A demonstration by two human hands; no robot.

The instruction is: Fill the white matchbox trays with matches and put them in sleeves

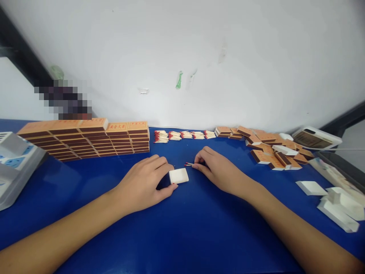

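Note:
My left hand (151,180) is closed around the left end of a small white matchbox tray (179,176) lying on the table, with the thumb at its near edge and a finger at its far edge. Just to the right of the tray, my right hand (215,167) pinches red-tipped matches (188,164) between thumb and forefinger. Their heads point left toward the tray. Beyond both hands, several small bundles of matches (186,135) lie in a row along the wall.
At the left stands a stacked wall of matchboxes (91,139), beside a power strip (21,167). A loose heap of matchboxes (269,146) lies at the back right. Nearer on the right are more white trays (338,211) and a phone in a white case (315,137). The table (176,236) is blue.

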